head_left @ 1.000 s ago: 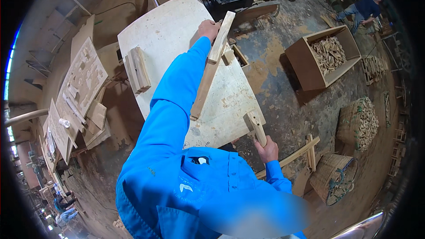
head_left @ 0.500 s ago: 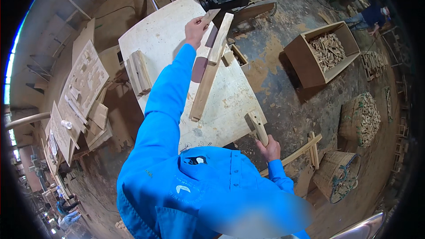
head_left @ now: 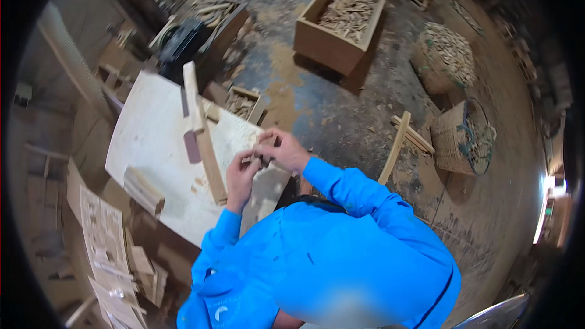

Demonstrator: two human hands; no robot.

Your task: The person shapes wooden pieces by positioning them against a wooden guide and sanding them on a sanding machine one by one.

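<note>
Above the near right part of the pale worktable (head_left: 137, 125), my left hand (head_left: 240, 181) and my right hand (head_left: 283, 152) meet, fingertips close together. Between them is a small brownish piece, probably wood; the fingers cover most of it and blur hides its shape. My fingers on both sides are bent in a pinch around it. Just left of my hands, a long wooden bar (head_left: 211, 167) lies on the tabletop with a second strip (head_left: 192, 97) at its far end. A dark reddish plate (head_left: 191, 148) lies beside the bar.
Several stacked wood pieces (head_left: 143, 190) lie at the table's left edge. Beyond stand a dark motor (head_left: 183, 41) and a small box of offcuts (head_left: 258, 109). A large wooden bin (head_left: 329, 47), woven baskets (head_left: 450, 140) and crossed battens (head_left: 395, 149) occupy the floor.
My left hand has drawn back from the table's far end, and my right hand has come in from the right to meet it. The view has turned, shifting the table left.
</note>
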